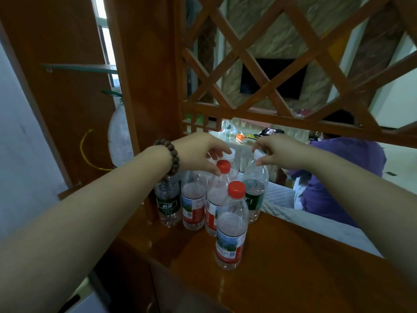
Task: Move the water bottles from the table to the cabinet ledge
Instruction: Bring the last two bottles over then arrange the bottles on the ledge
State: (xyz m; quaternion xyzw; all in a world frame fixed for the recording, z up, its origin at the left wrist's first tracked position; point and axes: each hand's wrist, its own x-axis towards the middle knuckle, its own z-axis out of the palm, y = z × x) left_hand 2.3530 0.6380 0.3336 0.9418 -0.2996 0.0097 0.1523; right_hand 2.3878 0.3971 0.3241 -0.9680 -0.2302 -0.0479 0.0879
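Several clear water bottles stand clustered on the brown wooden cabinet ledge (293, 256). Nearest me is a red-capped bottle (231, 231); behind it another red-capped bottle (217, 199). My left hand (198, 152), with a bead bracelet on the wrist, pinches the white cap of a bottle at the back (230, 154). My right hand (277, 152) pinches the white cap of a green-labelled bottle (255, 188) at the ledge's far edge. Under my left wrist stand a green-labelled bottle (168, 204) and a red-labelled bottle (193, 204); their caps are hidden.
A wooden lattice screen (270, 64) rises behind the ledge, and a wooden post (144, 86) stands to its left. Beyond the screen a person in a purple top (338, 177) sits by a cluttered table (243, 136). A grey quilted cover (316, 213) lies below the ledge's far edge.
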